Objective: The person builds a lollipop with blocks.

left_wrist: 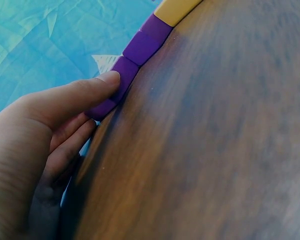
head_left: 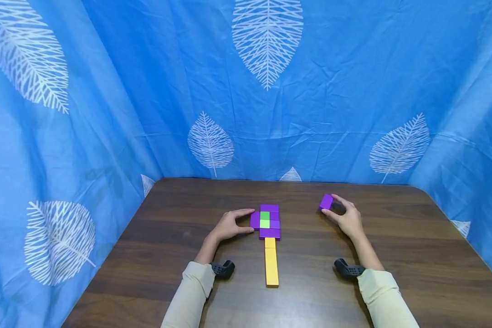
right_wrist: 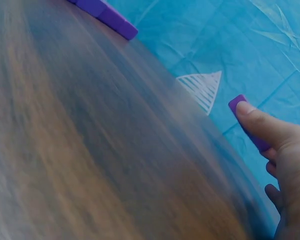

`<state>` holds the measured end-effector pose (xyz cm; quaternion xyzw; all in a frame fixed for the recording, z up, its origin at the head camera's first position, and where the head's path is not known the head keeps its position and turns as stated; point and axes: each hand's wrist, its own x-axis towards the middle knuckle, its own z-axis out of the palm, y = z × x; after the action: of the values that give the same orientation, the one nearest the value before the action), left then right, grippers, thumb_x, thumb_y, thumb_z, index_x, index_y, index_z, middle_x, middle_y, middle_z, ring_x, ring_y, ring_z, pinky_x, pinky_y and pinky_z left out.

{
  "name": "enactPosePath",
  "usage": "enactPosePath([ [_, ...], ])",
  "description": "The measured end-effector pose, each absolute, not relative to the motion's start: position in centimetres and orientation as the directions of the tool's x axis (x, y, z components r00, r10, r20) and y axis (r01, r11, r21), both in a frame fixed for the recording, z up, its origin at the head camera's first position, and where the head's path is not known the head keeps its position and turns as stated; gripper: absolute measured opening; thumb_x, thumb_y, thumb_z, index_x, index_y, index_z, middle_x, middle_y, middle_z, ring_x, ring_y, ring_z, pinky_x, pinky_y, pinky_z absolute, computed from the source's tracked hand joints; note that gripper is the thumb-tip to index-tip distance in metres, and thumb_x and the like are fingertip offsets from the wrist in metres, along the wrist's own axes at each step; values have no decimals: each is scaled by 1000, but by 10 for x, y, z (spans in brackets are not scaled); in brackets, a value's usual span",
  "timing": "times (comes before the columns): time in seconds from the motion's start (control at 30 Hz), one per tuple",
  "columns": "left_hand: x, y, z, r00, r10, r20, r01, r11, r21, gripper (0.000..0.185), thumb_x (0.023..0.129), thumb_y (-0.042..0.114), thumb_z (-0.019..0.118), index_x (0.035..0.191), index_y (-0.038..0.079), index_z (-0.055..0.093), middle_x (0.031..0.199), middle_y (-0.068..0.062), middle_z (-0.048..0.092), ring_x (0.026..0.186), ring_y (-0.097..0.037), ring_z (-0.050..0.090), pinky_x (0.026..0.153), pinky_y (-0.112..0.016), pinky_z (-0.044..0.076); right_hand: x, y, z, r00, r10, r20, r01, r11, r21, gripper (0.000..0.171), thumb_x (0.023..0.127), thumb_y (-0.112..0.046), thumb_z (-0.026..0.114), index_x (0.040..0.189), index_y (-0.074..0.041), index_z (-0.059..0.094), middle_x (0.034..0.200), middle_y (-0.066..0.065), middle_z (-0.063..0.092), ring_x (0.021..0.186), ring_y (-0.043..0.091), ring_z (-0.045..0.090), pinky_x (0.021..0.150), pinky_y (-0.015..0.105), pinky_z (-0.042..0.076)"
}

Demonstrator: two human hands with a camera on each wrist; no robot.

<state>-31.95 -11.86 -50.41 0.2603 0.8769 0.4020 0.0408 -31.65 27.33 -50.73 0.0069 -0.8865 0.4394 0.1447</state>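
Note:
My left hand pinches a purple block between thumb and fingers, at the left side of a flat group of blocks. In that group, two green blocks lie side by side, a darker and a lighter one, framed by several purple blocks. A yellow strip of blocks runs from its near side toward me. Off to the right, my right hand holds another purple block by its ends with thumb and fingers. The right wrist view shows this purple block under the thumb.
Everything lies on a dark wooden table with rounded far corners. A blue curtain with white leaf prints hangs behind the table and along both sides. Each wrist wears a black device.

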Motion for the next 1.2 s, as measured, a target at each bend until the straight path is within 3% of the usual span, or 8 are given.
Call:
enactPosePath([
  [0.37,-320,-118,-504,-866,484,127,411,542,733,62,78,39,72,133,20,52,134,0,50,127,-18,40,103,-41,33,-316,255,-495,-948,121,295,-192,523,-831,67,74,-33,77,131,-9,52,132,24,45,118,43,40,94,59,32],
  [0.83,-322,-119,-506,-852,503,144,437,533,725,61,79,40,72,133,19,52,133,-1,51,126,-19,41,103,-40,34,-310,217,-482,-917,-44,396,-361,512,-779,63,73,-26,80,128,-9,55,128,17,52,120,36,41,98,53,33],
  [1.2,-322,-119,-504,-854,498,149,437,534,724,61,78,39,72,133,18,52,133,-2,51,126,-20,42,103,-41,33,-306,197,-479,-902,-148,406,-420,514,-748,64,72,-30,80,128,-12,55,129,13,53,121,32,43,98,56,31],
])
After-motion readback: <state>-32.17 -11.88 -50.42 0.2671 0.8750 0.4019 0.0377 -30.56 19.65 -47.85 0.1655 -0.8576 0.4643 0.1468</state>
